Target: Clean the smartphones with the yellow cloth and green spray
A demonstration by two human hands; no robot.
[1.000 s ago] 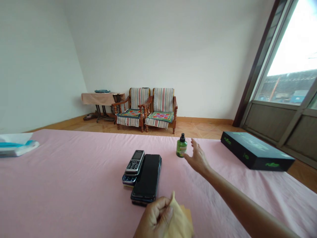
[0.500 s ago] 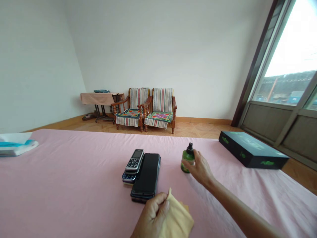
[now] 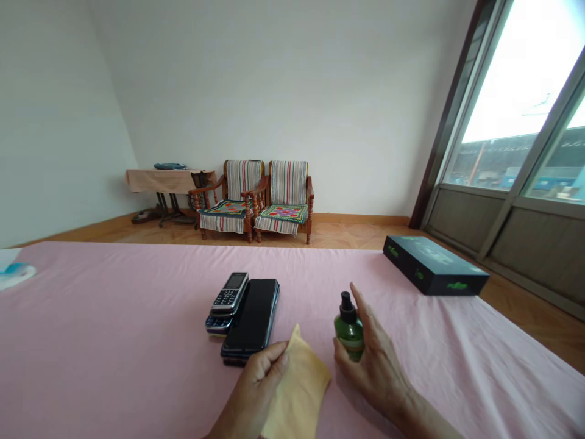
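My left hand (image 3: 260, 381) pinches a yellow cloth (image 3: 299, 387) by its upper edge, and the cloth hangs down to the right of the fingers. My right hand (image 3: 377, 356) is wrapped round a small green spray bottle (image 3: 350, 332) with a black pump top; the bottle is upright, its index finger side raised beside the nozzle. Just beyond my left hand lies a black smartphone (image 3: 253, 314), stacked on another dark device. Left of it a silver keypad phone (image 3: 231, 294) rests on a blue phone (image 3: 219, 324).
A pink cloth (image 3: 114, 341) covers the surface. At the back right lies a flat black box (image 3: 434, 265) with green marks. A white and blue packet (image 3: 16, 274) sits at the left edge. Two wooden armchairs (image 3: 287, 201) and a small covered table (image 3: 169, 180) stand by the wall.
My right hand has closed round the spray bottle and brought it nearer to me. My left hand still holds the cloth, now spread out more. The view has turned slightly right.
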